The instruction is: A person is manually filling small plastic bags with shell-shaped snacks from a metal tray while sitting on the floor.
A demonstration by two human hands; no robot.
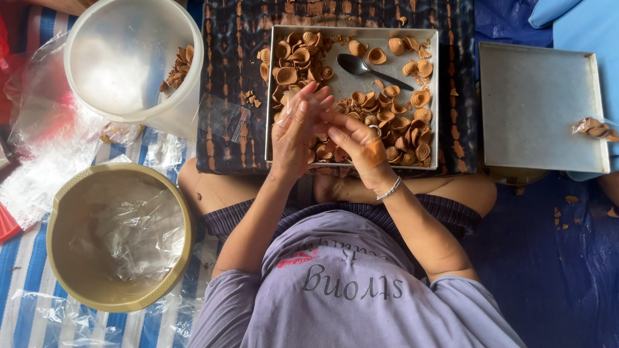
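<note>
Overhead, we see our left hand (293, 132) and right hand (354, 143) pressed together over the near edge of the tray (351, 84), fingers pointing up and left; whether they pinch a snack (412, 151) we cannot tell. Spiral brown snacks lie heaped along the tray's left and right sides and its near edge. A dark spoon (371, 69) rests in the bare middle, bowl left, handle running right and slightly nearer. The tray sits on a dark patterned cloth (232, 77). A second tray (538, 103) lies right, a white bucket (129, 58) far left, a tan bowl (116, 235) near left, on striped matting (26, 283).
</note>
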